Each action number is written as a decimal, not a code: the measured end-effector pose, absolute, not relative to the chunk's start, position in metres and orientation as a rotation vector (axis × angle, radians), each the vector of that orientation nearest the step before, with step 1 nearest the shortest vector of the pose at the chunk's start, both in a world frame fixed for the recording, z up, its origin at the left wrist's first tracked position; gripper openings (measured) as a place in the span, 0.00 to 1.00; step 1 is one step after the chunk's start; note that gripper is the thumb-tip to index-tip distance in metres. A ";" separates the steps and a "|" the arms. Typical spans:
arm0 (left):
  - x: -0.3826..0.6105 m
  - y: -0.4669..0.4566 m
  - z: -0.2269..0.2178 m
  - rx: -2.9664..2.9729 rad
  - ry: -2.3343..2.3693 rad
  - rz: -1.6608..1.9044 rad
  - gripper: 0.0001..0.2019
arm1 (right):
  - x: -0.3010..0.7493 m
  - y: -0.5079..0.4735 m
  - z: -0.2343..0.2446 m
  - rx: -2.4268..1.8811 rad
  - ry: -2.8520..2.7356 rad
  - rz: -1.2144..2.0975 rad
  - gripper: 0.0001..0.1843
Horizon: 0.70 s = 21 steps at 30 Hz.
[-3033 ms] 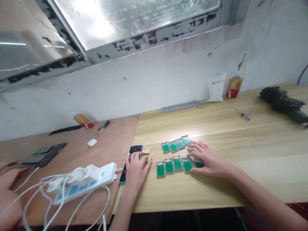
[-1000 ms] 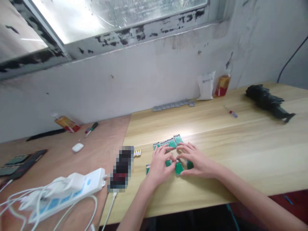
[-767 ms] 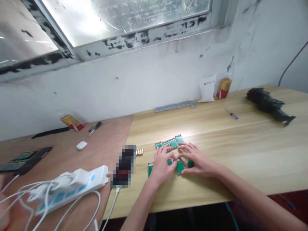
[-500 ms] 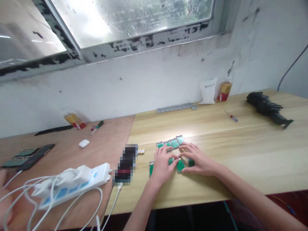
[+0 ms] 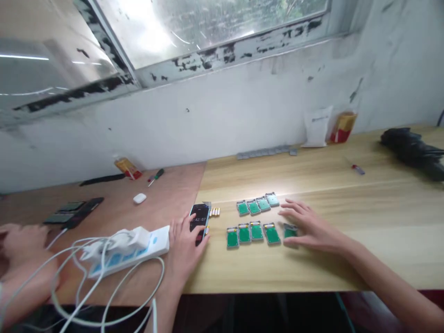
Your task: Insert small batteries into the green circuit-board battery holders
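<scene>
My left hand lies over the lower part of a phone. Its thumb and index finger come together on a small gold cylinder at the phone's right edge. More small gold cylinders sit side by side just beyond. My right hand is open, fingers spread, over a small green circuit board that it partly hides; the thumb is at the board's lower edge. To its left runs a near row of green boards, with gold pieces along their top edges. A far row of boards lies behind.
A white power strip with plugs and looping cables is at left. Another person's hands are at the far left edge, near a dark device. Grey pieces line the wall. A black bag lies at right.
My left hand has moved left from the boards to the phone, uncovering the near row. My right hand has drawn away from the board beside it. The view has shifted.
</scene>
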<state>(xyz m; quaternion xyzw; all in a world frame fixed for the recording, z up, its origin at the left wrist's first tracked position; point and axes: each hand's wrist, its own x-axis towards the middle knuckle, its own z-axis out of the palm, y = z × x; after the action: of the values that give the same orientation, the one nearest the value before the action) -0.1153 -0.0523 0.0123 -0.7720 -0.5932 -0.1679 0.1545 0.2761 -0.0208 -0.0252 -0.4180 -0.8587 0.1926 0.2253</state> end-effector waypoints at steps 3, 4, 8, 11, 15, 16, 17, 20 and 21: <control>-0.113 -0.049 0.007 -2.248 -1.704 -0.491 0.06 | 0.281 -0.025 -0.029 -1.181 -2.380 0.530 0.35; -0.109 -0.048 0.006 -2.264 -1.697 -0.509 0.06 | 0.280 -0.026 -0.029 -1.183 -2.384 0.531 0.34; -0.079 -0.041 0.006 -2.390 -1.632 -0.575 0.08 | 0.271 -0.027 -0.025 -1.163 -2.385 0.504 0.30; -0.042 -0.037 0.010 -2.528 -1.568 -0.603 0.07 | 0.262 -0.025 -0.022 -1.144 -2.386 0.467 0.31; 0.006 -0.027 0.013 -2.717 -1.468 -0.628 0.07 | 0.251 -0.022 -0.023 -1.130 -2.394 0.393 0.32; 0.015 -0.023 0.012 -2.755 -1.434 -0.620 0.07 | 0.249 -0.021 -0.024 -1.128 -2.397 0.374 0.32; 0.023 -0.020 0.012 -2.792 -1.399 -0.600 0.07 | 0.247 -0.021 -0.026 -1.130 -2.396 0.358 0.31; 0.036 -0.011 0.009 -2.871 -1.329 -0.501 0.06 | 0.243 -0.020 -0.029 -1.143 -2.389 0.337 0.29; 0.037 -0.009 0.008 -2.883 -1.321 -0.464 0.06 | 0.243 -0.020 -0.029 -1.148 -2.387 0.340 0.28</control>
<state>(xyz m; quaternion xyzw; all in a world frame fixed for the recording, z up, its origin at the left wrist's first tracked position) 0.0369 -0.0091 0.0083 -0.8991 -0.4119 -0.1447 -0.0317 0.2429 -0.0205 -0.0292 -0.4179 -0.8692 0.1237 0.2335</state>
